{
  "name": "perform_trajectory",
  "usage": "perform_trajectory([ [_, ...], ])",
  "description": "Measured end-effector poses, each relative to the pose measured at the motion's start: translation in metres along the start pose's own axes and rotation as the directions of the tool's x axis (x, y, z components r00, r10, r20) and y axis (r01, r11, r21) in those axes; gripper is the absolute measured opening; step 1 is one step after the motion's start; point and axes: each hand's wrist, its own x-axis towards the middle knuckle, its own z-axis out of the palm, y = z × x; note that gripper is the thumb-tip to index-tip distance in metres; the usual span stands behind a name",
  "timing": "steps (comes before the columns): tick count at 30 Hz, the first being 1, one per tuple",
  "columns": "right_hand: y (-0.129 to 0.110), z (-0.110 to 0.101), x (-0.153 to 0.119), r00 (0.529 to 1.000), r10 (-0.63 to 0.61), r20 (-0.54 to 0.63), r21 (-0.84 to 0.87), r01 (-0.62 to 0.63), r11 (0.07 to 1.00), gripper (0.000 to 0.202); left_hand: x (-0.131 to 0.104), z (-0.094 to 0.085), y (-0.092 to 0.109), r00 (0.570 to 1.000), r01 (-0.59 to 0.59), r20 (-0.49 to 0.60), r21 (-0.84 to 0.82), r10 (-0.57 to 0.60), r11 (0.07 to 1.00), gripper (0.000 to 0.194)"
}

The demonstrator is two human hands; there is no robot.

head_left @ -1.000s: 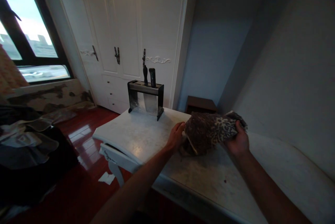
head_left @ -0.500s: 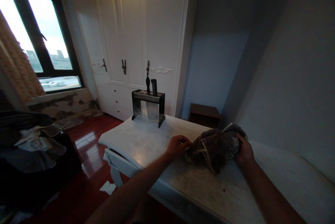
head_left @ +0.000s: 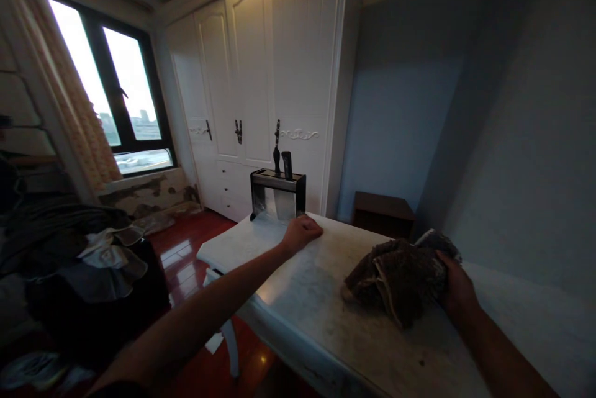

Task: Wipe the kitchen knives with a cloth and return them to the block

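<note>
A crumpled dark brown cloth (head_left: 400, 283) with a pale edge lies bunched on the white table (head_left: 298, 298). My right hand (head_left: 459, 289) is closed round the cloth's right end, where a greyer part of it sticks up. Further left, my left hand (head_left: 302, 233) is over the table with its fingers curled in; what they hold, if anything, is hidden. Just behind that hand stands a black and silver knife holder (head_left: 279, 184) with two dark-handled tools in it, one a wide blade.
A dark brown low cabinet (head_left: 384, 208) stands behind the table by the wall. White wardrobes (head_left: 251, 75) line the back. At left, a heap of clothes (head_left: 107, 261) lies near the window. A small dark speck (head_left: 421, 362) is on the tabletop.
My left hand has left the cloth and moved left and away from me, towards the knife holder. My right hand still grips the cloth. The view has turned a little left.
</note>
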Motion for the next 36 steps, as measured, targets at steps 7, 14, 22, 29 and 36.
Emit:
perform_trajectory([
  [7, -0.001, 0.0, -0.004, 1.0, 0.016, 0.0, -0.024, -0.016, 1.0, 0.005, 0.054, -0.051, 0.03, 0.964, 0.08, -0.256, 0.008, -0.075, 0.997, 0.015],
  [14, 0.001, -0.008, 0.011, 0.999, 0.026, 0.033, -0.058, -0.024, 0.998, 0.006, 0.09, -0.084, 0.047, 0.896, 0.123, -0.437, 0.074, -0.078, 0.99, 0.015],
  [22, 0.001, -0.004, 0.004, 1.0, 0.002, -0.016, -0.098, -0.003, 0.995, 0.006, 0.117, -0.096, 0.051, 0.848, 0.148, -0.529, 0.187, -0.028, 0.971, 0.034],
  [29, 0.0, -0.002, 0.002, 0.999, 0.018, -0.041, -0.103, -0.022, 0.994, 0.004, 0.136, -0.092, 0.04, 0.895, 0.166, -0.446, 0.3, -0.015, 0.939, 0.038],
  [36, 0.005, -0.012, 0.019, 1.0, 0.018, 0.012, -0.09, -0.017, 0.996, 0.017, 0.146, -0.088, 0.049, 0.901, 0.209, -0.435, 0.436, 0.001, 0.875, 0.022],
])
